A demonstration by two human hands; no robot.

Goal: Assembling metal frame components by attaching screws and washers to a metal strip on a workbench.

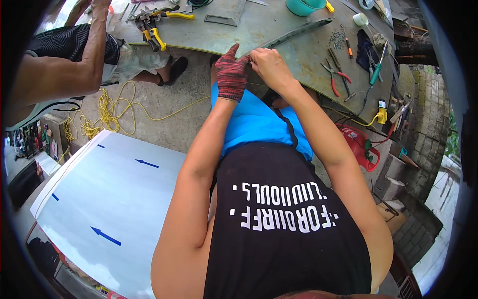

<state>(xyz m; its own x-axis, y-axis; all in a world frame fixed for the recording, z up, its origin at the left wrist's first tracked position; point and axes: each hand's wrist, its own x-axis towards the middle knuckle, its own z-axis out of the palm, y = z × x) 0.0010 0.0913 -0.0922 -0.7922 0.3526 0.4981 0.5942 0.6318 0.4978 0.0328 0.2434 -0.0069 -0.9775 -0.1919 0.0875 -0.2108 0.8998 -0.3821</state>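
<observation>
A long, narrow dark strip, slightly curved, lies across the metal worktable and reaches its near edge. At that near end my left hand, in a red and black knit glove, is closed with its thumb pointing up. My bare right hand meets it from the right, fingertips pinched together at the strip's end. The fingers cover that end, so its exact shape is hidden. Right of my hands lie red-handled pliers and a slim hammer-like tool.
Yellow-handled snips lie at the table's left, near another person's arm. A teal bowl, white roll and teal-handled soldering iron are farther right. Yellow cord coils on the floor behind a pale sheet with blue arrows.
</observation>
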